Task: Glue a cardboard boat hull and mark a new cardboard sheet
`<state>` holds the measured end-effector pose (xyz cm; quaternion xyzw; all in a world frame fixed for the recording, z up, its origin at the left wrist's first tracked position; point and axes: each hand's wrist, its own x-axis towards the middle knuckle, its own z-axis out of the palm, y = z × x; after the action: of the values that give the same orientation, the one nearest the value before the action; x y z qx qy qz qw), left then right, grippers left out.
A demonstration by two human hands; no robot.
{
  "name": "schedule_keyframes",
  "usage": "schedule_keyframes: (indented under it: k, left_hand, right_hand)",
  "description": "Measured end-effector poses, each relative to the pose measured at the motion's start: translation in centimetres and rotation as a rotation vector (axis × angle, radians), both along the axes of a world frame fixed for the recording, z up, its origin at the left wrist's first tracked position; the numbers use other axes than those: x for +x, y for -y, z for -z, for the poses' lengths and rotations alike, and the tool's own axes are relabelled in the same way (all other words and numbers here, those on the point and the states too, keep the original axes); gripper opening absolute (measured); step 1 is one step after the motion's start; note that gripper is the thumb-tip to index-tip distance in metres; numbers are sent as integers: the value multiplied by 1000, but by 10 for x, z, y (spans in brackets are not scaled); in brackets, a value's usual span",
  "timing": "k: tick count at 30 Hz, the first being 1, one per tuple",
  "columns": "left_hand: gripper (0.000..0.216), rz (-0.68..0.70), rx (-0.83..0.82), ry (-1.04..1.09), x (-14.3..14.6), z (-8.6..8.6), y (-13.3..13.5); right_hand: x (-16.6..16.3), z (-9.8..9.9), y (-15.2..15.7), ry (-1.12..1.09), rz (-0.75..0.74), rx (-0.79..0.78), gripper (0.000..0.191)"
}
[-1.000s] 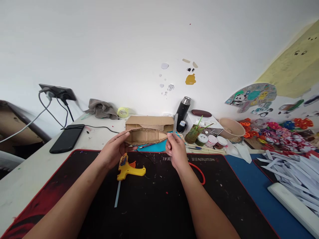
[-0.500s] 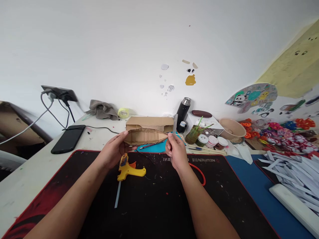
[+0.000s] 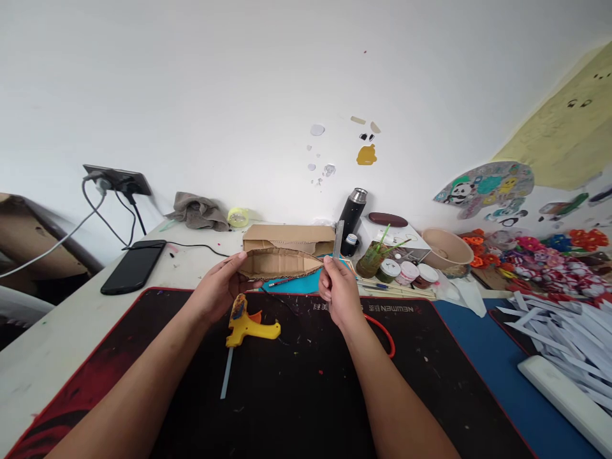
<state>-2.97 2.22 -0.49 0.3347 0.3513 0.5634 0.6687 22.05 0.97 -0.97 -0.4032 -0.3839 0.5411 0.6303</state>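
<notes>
Both hands hold a boat-shaped cardboard piece (image 3: 277, 264) above the back edge of the black mat, its hollow side facing me. My left hand (image 3: 220, 285) is closed on its left end, thumb at the upper rim. My right hand (image 3: 338, 288) pinches the pointed right end between thumb and fingers. A flat grey strip like a steel ruler (image 3: 338, 238) sticks up behind my right hand; whether my fingers grip it too, I cannot tell. Below my left hand, a yellow glue gun (image 3: 248, 326) lies on the mat with a glue stick (image 3: 226, 375) projecting from it.
Behind the boat stands a cardboard box (image 3: 289, 234). Paint jars (image 3: 406, 271), a black thermos (image 3: 351, 213) and a bowl (image 3: 447, 247) line the back right. A phone (image 3: 134, 266) lies left; paper strips (image 3: 564, 338) pile up right. A red loop (image 3: 385, 335) sits beside my right wrist.
The view has shifted very slightly. Both hands keep the same hold on the cardboard boat, and nothing else has visibly moved.
</notes>
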Motion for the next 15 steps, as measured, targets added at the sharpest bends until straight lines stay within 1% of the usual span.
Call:
schedule_keyframes:
  k: [9, 15]
  left_hand:
    - [28, 0, -3, -22, 0, 0, 1]
    - [26, -3, -6, -29, 0, -1, 1]
  right_hand:
    - [1, 2, -1, 14, -7, -11, 59]
    - [1, 1, 0, 10, -6, -22, 59]
